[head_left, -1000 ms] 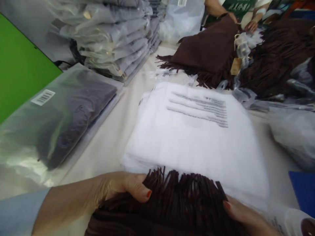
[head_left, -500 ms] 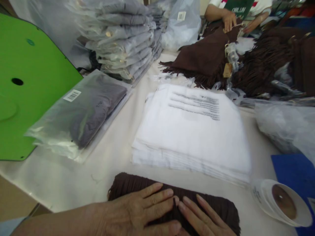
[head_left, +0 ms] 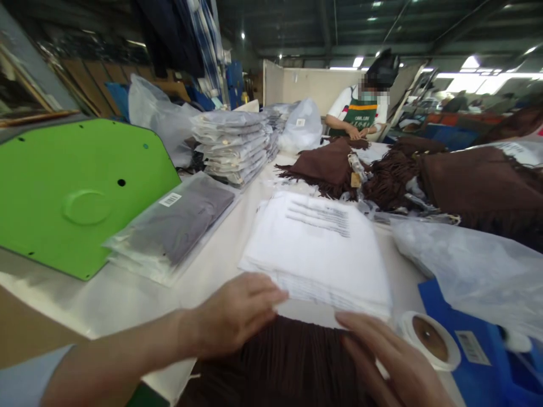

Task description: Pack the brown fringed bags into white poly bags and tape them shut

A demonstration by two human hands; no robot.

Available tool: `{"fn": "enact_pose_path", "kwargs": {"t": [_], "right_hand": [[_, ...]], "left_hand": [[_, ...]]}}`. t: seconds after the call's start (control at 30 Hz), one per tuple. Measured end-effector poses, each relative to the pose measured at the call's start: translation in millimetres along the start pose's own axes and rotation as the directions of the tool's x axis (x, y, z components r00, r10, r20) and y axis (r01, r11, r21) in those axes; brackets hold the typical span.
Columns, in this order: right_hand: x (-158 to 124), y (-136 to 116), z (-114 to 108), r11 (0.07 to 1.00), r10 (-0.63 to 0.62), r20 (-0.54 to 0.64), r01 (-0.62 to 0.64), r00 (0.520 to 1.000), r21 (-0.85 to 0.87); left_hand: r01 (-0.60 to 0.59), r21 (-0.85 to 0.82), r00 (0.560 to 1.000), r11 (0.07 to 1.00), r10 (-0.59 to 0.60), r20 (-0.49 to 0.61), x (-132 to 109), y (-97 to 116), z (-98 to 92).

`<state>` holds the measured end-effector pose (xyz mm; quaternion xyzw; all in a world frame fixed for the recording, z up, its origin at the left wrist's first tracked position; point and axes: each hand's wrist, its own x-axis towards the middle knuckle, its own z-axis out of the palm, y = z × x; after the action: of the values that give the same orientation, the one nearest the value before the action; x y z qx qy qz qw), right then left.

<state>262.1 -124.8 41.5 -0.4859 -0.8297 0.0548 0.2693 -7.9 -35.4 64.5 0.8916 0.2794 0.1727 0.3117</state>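
Note:
A dark brown fringed piece [head_left: 297, 362] fills the bottom middle, its strands running toward me and its lower part cut off by the frame. My left hand [head_left: 237, 311] is at its upper left edge, fingers stretched to the right and slightly curved, the thumb hidden. At the upper right side of the fringe is my right hand [head_left: 390, 356], blurred, with fingers extended and a gap between them. Neither hand shows a clear grip. Just beyond lies a stack of white printed plastic bags [head_left: 314, 249].
Left are a green board [head_left: 85, 192] and bagged grey items [head_left: 190, 209], with a taller bagged stack [head_left: 233, 147] behind. To the right lie a tape roll [head_left: 430, 339], a blue sheet [head_left: 466, 333] and brown fringed pieces [head_left: 479, 181]. A co-worker [head_left: 360, 113] stands opposite.
The view has tilted up, showing the co-worker and hall. My hands have moved apart from the middle of the brown piece to its sides. More of its fringe now shows.

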Motion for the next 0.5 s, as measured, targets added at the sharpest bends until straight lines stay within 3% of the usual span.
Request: {"fn": "enact_pose_path", "kwargs": {"t": [0.07,0.17,0.23,0.33,0.5], "right_hand": [[37.1,25.4,9.0,0.993,0.103,-0.032,-0.105,0.994,-0.048],[77.9,62.6,34.0,0.967,0.234,0.134,-0.216,0.963,-0.133],[90.1,80.5,48.8,0.962,0.255,0.219,-0.225,0.942,-0.153],[93.9,94.8,59.8,0.975,0.207,0.283,-0.176,0.936,-0.132],[94.4,103.1,66.7,0.984,0.149,0.339,-0.105,0.929,-0.145]], "left_hand": [[0.079,0.198,0.995,0.977,-0.066,-0.075,31.8,-36.7,-5.1],[0.106,0.31,0.994,0.945,-0.113,0.003,70.6,-87.7,-6.4],[0.089,0.311,0.993,0.946,-0.11,0.05,83.2,-108.7,-4.7],[0.065,0.314,0.991,0.947,-0.098,0.091,88.4,-120.9,-2.4],[0.065,0.351,0.99,0.934,-0.104,0.093,91.4,-122.5,-0.6]]}}
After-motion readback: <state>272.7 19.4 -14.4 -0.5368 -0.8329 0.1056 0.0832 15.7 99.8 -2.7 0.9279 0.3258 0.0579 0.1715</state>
